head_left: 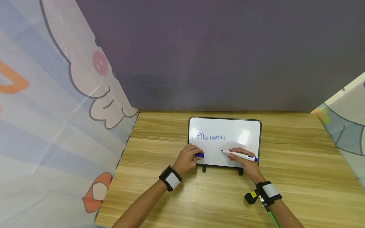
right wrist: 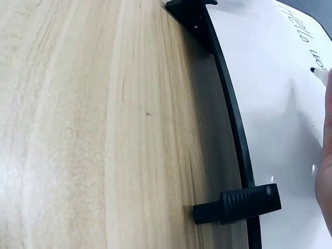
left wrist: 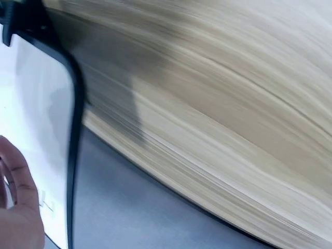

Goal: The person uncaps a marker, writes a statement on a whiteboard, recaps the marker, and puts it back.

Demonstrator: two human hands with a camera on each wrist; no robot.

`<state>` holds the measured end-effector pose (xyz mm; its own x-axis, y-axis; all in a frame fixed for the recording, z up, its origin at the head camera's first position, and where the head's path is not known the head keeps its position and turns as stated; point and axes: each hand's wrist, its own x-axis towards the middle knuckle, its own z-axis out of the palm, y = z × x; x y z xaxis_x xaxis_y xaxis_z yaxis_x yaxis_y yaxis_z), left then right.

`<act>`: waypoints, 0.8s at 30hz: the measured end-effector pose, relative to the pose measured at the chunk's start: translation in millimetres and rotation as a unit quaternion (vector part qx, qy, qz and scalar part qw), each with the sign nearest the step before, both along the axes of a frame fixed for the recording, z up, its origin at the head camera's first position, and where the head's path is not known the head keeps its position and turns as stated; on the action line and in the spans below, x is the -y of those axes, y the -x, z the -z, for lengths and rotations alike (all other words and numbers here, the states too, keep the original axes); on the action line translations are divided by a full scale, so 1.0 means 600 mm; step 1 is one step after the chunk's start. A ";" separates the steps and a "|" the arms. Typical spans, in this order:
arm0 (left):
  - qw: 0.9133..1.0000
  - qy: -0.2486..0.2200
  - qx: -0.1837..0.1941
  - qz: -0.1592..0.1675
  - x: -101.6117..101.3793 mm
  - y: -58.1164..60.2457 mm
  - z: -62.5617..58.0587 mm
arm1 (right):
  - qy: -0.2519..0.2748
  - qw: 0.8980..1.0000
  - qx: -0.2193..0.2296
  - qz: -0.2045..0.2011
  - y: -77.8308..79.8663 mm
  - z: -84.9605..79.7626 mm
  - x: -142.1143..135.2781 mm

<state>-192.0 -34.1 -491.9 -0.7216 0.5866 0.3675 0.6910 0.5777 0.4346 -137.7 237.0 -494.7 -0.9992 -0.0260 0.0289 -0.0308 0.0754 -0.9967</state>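
Observation:
A small whiteboard (head_left: 212, 126) with a dark frame stands on black feet, with "Hello world!" written on it in blue. My right hand (head_left: 247, 163) grips a white marker (head_left: 240, 155) with a blue end. The marker's dark tip points left, below the writing, and in the right wrist view the tip (right wrist: 313, 69) appears close over the board. Between my left thumb and fingers is a blue marker cap (head_left: 200, 155). That left hand (head_left: 186, 159) is at the board's lower left edge; the left wrist view shows only part of the hand (left wrist: 21, 192).
The board stands on a wood-grain table (head_left: 159, 133). A grey panel (head_left: 216, 63) rises behind the table, and a cartoon-printed cloth (head_left: 71, 133) hangs at the left. Black feet (right wrist: 236, 204) jut out from the board's lower edge.

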 end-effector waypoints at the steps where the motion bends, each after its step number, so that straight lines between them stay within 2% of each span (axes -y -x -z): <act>1: 1.000 0.001 0.003 -0.002 -0.005 -0.001 -0.001 | -0.015 1.000 0.012 -0.003 -0.001 -0.002 0.001; 3: 1.000 0.003 0.015 -0.006 -0.014 -0.003 -0.004 | -0.032 0.999 0.025 -0.015 0.001 0.003 0.001; 6: 0.999 0.009 0.049 -0.008 -0.027 -0.007 -0.005 | 0.035 0.997 0.009 -0.068 0.004 0.018 -0.002; 8: 0.997 0.008 0.075 -0.002 -0.034 -0.009 -0.005 | 0.104 0.988 -0.010 -0.111 0.006 0.022 -0.003; 11: 0.995 0.001 0.103 0.008 -0.043 -0.013 -0.003 | 0.186 0.968 -0.037 -0.164 0.004 0.019 -0.001; 13: 0.994 -0.006 0.109 0.013 -0.047 -0.014 -0.003 | 0.204 0.962 -0.046 -0.176 0.005 0.017 0.001; 17: 0.993 -0.012 0.117 0.016 -0.053 -0.017 -0.005 | 0.224 0.956 -0.050 -0.181 0.003 0.015 0.009; 24: 0.992 -0.016 0.121 0.024 -0.062 -0.020 -0.005 | 0.233 0.956 -0.035 -0.175 0.004 0.018 0.019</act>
<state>-180.0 3.2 -488.6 -0.7623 0.6138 0.2051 0.5905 0.5299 0.6087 -139.9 225.7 -505.6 -0.9268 -0.3267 0.1851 -0.0401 -0.4040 -0.9139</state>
